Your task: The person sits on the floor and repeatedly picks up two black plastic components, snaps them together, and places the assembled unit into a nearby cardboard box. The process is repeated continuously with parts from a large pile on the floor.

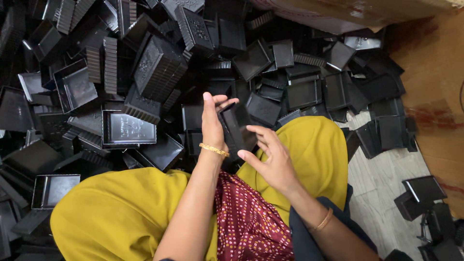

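Hands meet over the person's lap, above yellow trousers (pixel 121 212) and a red dotted cloth (pixel 246 217). Left hand (pixel 212 121) stands upright, fingers closed around a small stack of black trays (pixel 234 130) held on edge. Right hand (pixel 270 162) is half open, fingers loosely curled just beside the stack, gripping nothing. Loose black trays (pixel 128 128) lie heaped on the floor (pixel 382 179) ahead, beside a cardboard box (pixel 338 12).

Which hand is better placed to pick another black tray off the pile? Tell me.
Probably the right hand: it is open and holds nothing, while the left hand grips a black tray upright over the pile.
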